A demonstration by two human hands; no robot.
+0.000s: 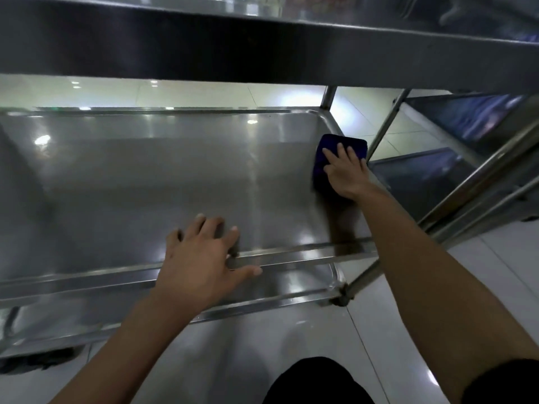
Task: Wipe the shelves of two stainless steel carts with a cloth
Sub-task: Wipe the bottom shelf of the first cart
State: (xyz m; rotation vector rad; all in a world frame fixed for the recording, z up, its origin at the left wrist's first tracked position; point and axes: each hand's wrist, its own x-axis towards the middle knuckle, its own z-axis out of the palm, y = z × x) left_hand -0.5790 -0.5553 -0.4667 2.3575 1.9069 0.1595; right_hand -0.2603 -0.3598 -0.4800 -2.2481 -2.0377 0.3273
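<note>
right hand (347, 173) flat, fingers straight, pressing blue cloth (341, 150) onto middle shelf (175, 182) near far right corner, likely to scrub. left hand (204, 258) spread wide on near rim, holding nothing, probably steadying cart.

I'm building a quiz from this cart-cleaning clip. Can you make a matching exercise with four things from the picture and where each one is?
Things:
1. folded dark blue cloth
2. left hand
3. right hand
4. second stainless steel cart

Places:
A. resting on the near rim of the shelf
B. standing to the right of the cart being wiped
C. pressing flat on the cloth
D. at the far right corner of the steel shelf

Pairs: 1-D, 2-A, 3-C, 4-B
</note>
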